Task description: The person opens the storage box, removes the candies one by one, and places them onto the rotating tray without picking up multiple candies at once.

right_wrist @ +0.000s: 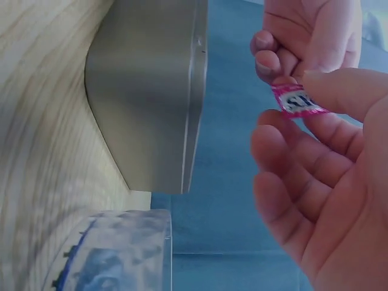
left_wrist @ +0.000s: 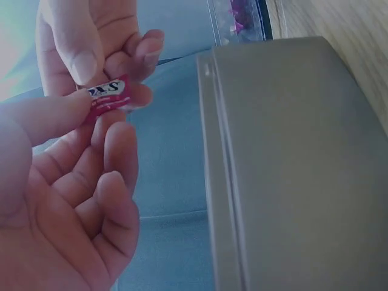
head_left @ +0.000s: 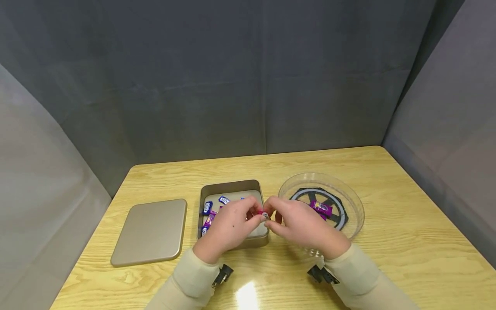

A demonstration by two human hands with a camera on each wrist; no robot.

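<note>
Both hands meet over the right side of a square metal tin [head_left: 232, 187], pinching one small wrapped candy [head_left: 265, 214] between them. Its wrapper is pink-red with a white label and dark letters. My left hand [head_left: 234, 224] holds one end between thumb and index finger, as the left wrist view shows with the candy [left_wrist: 109, 96]. The thumb and fingertips of my right hand [head_left: 304, 221] grip the other end, seen with the candy [right_wrist: 297, 101] in the right wrist view. Inside the tin lie blue candies [head_left: 207, 208] and purple candies [head_left: 209, 220], partly hidden by my left hand.
The tin's flat lid [head_left: 151, 232] lies on the wooden table [head_left: 407, 224] to the left. A clear round bowl [head_left: 358, 206] stands right of the tin, with purple candies [head_left: 321, 208] in it. Grey curtains [head_left: 193, 86] stand behind and at both sides.
</note>
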